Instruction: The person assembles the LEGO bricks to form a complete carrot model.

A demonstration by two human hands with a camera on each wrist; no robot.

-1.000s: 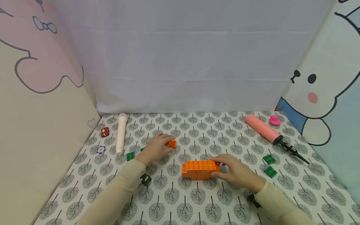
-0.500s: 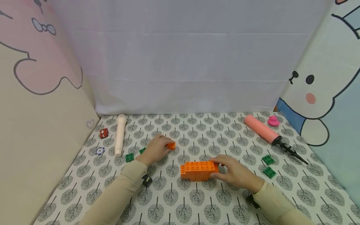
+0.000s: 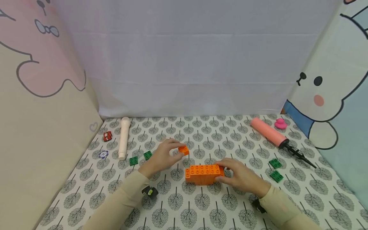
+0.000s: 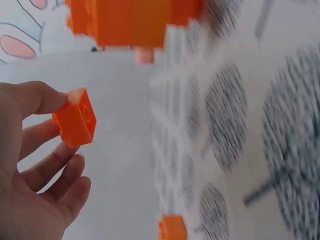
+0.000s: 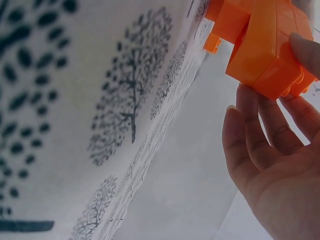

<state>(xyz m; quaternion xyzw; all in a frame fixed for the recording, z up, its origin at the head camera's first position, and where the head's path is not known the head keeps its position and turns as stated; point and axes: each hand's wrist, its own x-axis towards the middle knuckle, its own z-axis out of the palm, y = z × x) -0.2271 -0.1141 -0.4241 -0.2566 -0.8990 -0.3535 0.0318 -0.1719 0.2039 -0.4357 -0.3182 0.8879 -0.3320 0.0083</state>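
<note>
Pinching an orange brick in left hand, eleven o'clock from the orange block; gripping that at three o'clock in right hand, likely for steadiness.

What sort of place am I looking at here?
Probably a makeshift tabletop play or filming booth: a tree-print cloth below, cartoon-printed panels on both sides, and toys such as a pink duck and orange bricks.
</note>
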